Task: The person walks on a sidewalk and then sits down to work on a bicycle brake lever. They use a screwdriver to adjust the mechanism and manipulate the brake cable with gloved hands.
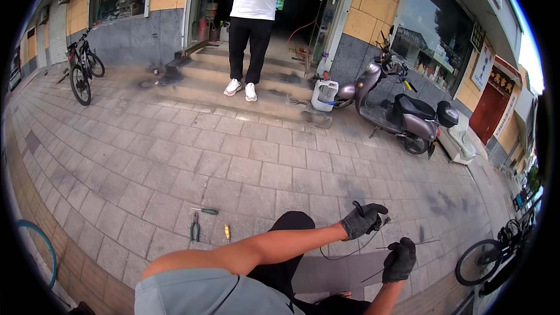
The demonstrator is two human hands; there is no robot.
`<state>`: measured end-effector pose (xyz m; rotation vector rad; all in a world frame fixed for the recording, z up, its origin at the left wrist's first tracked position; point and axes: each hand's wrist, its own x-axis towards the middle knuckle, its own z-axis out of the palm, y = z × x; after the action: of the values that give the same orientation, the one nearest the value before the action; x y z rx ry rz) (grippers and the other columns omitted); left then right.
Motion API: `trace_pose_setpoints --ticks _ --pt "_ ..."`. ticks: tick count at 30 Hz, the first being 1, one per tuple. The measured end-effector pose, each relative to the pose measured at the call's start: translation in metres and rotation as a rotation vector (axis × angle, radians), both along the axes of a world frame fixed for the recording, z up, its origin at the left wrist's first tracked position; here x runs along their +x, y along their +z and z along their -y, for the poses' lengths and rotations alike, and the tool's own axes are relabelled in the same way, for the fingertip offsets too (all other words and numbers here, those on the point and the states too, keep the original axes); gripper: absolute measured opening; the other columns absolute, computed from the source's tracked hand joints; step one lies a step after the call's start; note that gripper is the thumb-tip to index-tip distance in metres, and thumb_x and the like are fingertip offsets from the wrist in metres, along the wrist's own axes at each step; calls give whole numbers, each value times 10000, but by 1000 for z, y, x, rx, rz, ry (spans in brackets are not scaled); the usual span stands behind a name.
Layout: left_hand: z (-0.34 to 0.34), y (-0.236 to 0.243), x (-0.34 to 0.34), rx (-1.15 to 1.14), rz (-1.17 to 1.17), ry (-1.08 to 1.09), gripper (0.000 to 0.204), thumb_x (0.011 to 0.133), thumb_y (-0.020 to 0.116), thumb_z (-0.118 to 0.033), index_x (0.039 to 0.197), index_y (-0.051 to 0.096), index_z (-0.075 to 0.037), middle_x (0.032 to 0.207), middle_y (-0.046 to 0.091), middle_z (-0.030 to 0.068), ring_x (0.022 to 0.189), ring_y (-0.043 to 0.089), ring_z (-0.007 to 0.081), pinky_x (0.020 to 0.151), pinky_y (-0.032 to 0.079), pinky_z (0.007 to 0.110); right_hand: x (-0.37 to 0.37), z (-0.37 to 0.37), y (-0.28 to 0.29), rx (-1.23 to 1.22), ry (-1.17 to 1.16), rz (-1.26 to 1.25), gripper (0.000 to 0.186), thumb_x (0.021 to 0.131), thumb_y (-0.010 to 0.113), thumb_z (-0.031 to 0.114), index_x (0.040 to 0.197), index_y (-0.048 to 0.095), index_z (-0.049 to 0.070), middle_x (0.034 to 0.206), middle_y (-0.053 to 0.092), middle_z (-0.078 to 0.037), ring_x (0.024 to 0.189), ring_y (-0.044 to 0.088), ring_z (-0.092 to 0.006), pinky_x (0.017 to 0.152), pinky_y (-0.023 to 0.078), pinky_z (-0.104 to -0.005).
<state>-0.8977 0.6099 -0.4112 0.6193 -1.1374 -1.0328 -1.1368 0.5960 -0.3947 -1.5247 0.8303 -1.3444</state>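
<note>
Both my hands wear dark grey gloves and are at the lower right, above the paving. My left hand [363, 222] is closed around a small black part whose exact kind I cannot make out. A thin black cable [350, 255] hangs in a loop below that hand. Just nearer and to the right, my right hand [400, 260] is closed on a thin straight wire [373, 277], which sticks out on both sides of the fist. On the ground to my left lie green-handled pliers [195, 228], a screwdriver with a green handle [205, 210] and a yellow-handled tool [227, 232].
A person [252, 23] stands on the steps [192, 73] ahead. A scooter [402, 111] and a white plastic canister [324, 95] stand to their right. Bicycles are at the far left [83, 70] and near right [484, 259]. A teal-rimmed wheel [44, 239] shows at the left edge.
</note>
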Motion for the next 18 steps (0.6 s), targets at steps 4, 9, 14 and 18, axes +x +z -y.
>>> trace_pose_setpoints --ticks 4,9,14,18 --pt "-1 5 2 -63 104 77 497 1100 407 -436 1321 545 -14 789 605 33 658 532 98 594 461 275 6 23 -15 -806 -163 -386 348 688 589 -87 989 638 81 870 639 -122 722 651 -257 685 520 -372" --pt "8 8 2 -88 215 88 413 1112 398 -373 1317 566 -56 791 613 14 741 557 97 710 491 290 16 25 3 -200 -21 -74 252 692 572 -81 893 616 65 851 651 -105 710 650 -255 666 517 -380" --pt "40 -5 3 -30 219 69 475 1103 405 -433 1322 558 -40 808 603 8 759 558 96 739 493 289 11 57 4 -361 -109 -164 198 749 548 -57 900 601 60 886 661 -113 714 616 -258 636 482 -368" --pt "69 -26 5 -79 231 93 415 1124 370 -341 1324 537 -18 797 561 19 744 539 107 723 483 288 1 104 -4 -622 -368 -477 181 782 520 -90 872 593 48 877 657 -145 812 649 -330 731 525 -419"
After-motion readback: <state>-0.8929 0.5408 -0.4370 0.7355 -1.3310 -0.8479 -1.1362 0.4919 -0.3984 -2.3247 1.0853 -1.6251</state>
